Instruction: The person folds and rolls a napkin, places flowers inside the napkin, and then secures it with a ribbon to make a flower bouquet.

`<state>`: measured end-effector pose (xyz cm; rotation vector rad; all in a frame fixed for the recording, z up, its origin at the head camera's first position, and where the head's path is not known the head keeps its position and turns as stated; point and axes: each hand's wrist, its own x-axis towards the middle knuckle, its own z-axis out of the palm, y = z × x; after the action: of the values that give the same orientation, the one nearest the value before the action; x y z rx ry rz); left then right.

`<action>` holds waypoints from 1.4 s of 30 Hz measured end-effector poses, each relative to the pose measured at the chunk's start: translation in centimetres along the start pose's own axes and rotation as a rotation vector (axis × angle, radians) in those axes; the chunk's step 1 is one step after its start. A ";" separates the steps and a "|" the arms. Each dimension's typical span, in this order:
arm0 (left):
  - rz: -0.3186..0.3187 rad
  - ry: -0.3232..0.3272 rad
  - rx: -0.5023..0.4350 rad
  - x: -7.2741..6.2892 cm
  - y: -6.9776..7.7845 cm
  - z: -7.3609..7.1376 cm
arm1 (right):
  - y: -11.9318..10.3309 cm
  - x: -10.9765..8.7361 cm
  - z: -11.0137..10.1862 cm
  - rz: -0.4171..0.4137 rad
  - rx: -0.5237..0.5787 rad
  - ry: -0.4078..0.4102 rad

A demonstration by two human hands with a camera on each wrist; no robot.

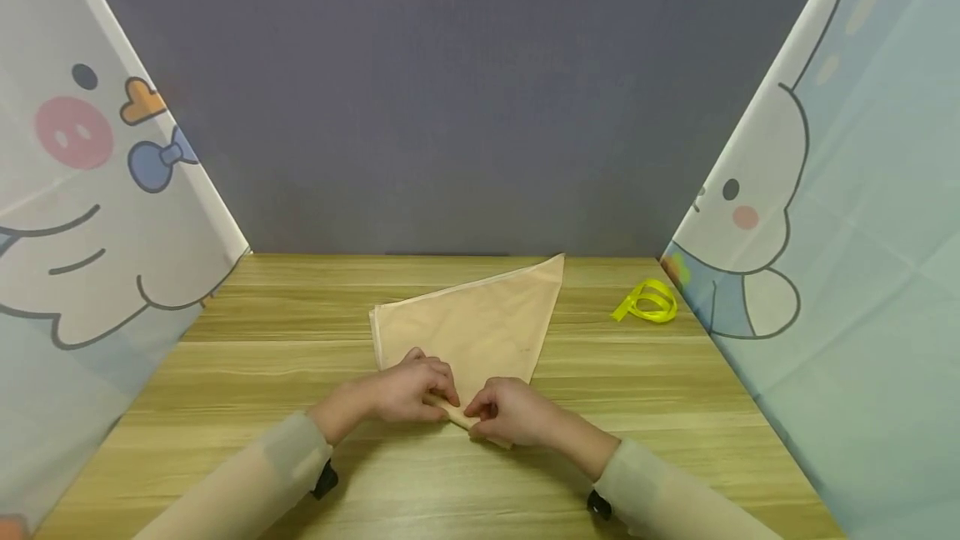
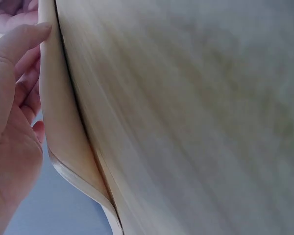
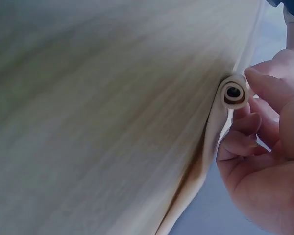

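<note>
A beige cloth (image 1: 472, 323) lies folded on the table, with one pointed corner stretching to the far right. Its near edge is wound into a narrow roll, and the spiral end (image 3: 234, 93) shows in the right wrist view. My left hand (image 1: 416, 387) pinches the roll left of its middle; in the left wrist view the thumb (image 2: 27, 39) lies along it. Just to the right, my right hand (image 1: 517, 412) holds the same roll between thumb and fingers. The fingertips of both hands are close together. The fingers partly cover the roll.
A loosely coiled yellow ribbon (image 1: 663, 316) lies at the table's right rear. Behind the wood-grain table (image 1: 300, 290) stands a dark grey panel (image 1: 450, 107). Cartoon-printed sheets (image 1: 82, 257) flank both sides.
</note>
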<state>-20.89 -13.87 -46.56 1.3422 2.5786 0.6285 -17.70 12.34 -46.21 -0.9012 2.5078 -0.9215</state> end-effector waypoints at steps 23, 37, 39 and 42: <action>-0.037 0.016 -0.173 -0.3 -0.6 1.0 | 1.0 -0.8 0.1 -0.007 0.049 -0.025; -0.012 0.055 -0.234 0.0 -0.5 0.9 | 1.6 -0.5 -0.7 0.015 0.180 -0.057; -0.001 0.067 -0.157 0.0 -0.4 0.8 | 1.7 -0.4 -0.8 0.022 0.170 -0.052; 0.006 0.079 -0.057 0.0 -0.2 0.8 | 1.9 -0.3 -0.8 0.023 0.163 -0.052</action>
<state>-20.76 -13.73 -47.35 1.3333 2.5971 0.7654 -18.75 14.06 -46.87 -0.8325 2.3549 -1.0634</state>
